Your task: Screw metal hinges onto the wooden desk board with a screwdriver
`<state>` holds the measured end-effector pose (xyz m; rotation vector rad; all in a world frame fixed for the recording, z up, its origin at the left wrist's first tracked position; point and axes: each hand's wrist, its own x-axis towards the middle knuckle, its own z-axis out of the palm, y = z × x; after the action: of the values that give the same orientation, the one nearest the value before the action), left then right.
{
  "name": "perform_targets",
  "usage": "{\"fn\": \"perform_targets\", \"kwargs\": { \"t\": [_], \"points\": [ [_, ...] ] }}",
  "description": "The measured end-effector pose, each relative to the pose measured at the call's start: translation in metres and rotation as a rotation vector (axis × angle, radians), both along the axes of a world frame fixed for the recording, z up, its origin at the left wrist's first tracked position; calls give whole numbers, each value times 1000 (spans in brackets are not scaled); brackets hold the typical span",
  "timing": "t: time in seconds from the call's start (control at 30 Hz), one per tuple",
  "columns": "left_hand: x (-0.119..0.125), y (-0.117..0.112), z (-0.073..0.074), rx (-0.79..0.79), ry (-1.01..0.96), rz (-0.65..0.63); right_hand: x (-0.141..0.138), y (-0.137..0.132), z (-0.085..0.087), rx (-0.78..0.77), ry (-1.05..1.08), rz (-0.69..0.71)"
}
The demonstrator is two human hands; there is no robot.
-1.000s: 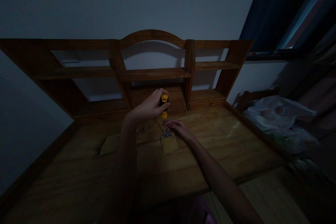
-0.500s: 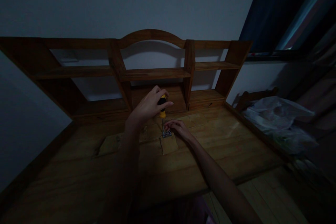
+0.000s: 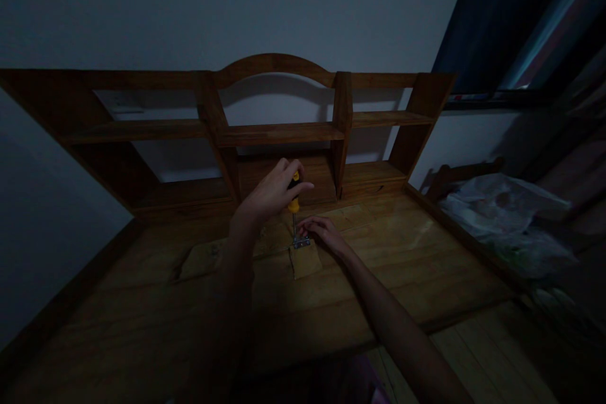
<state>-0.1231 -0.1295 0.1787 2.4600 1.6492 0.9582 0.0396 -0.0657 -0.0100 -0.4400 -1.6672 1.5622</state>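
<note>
My left hand [image 3: 276,190] is closed round the yellow and black handle of a screwdriver [image 3: 294,207], which stands upright. Its shaft runs down to a small metal hinge [image 3: 302,243] that lies at the far edge of a small wooden piece [image 3: 305,262] on the desk. From the right, my right hand [image 3: 322,228] reaches in low, with its fingers bent together at the hinge's far side, gripping it. The exact contact of the fingertips and the screw under the tip are too small and dark to make out.
Left of my hands another flat wooden piece [image 3: 201,257] lies on the wooden desk [image 3: 402,252]. A shelf unit [image 3: 279,132] with open compartments stands along the desk's back. Beyond the right edge are plastic bags [image 3: 497,208] by a chair. The room is dim.
Very little differs. My left hand has turned or shifted slightly on the screwdriver handle, which leans a touch more to the right; my right hand stays at the hinge.
</note>
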Motion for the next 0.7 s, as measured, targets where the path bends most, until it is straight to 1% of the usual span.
{"fn": "perform_targets", "kwargs": {
  "t": [0.07, 0.17, 0.27, 0.33, 0.47, 0.53, 0.6, 0.7],
  "points": [
    [1, 0, -2, -15, -15, 27, -1, 0, 0, -6, 3, 0],
    [0, -3, 0, -73, -24, -39, -1, 0, -1, -26, 0, 5],
    [-2, -6, 3, -91, -24, -89, -2, 0, -1, -37, 11, 17],
    [-2, -6, 3, -71, -11, -68, -2, 1, -2, -30, 21, 22],
    [1, -2, -1, -15, 2, 24, -2, 2, -4, 4, 26, 13],
    [0, -1, -2, -33, 0, 35, -2, 2, -3, 20, 18, 10],
    [-2, -2, -1, -74, 4, 11, -2, 2, -2, 25, 13, 12],
    [-5, -5, 1, -116, 4, -75, -2, 2, -1, 22, 11, 17]
  ]
}}
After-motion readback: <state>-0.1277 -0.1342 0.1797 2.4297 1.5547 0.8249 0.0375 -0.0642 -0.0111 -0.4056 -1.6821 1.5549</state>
